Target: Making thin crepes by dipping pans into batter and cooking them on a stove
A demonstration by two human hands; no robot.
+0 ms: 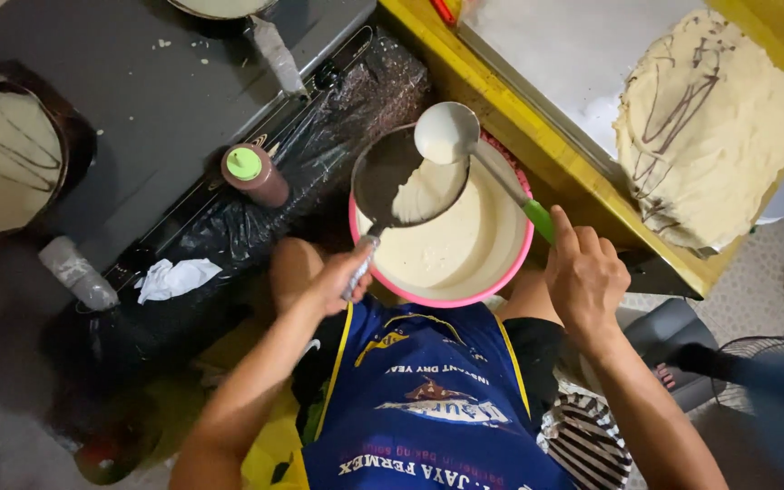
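A wide yellow-edged bench carries a stack of thin crepes, and beside it a pink bowl of pale batter sits in front of the person's knees. Over the bowl the left hand is closed around the handle of a small dark pan, tilted so batter spreads across it. The right hand grips the green-handled ladle; the pour likely goes best with the pan kept above the bowl to catch drips.
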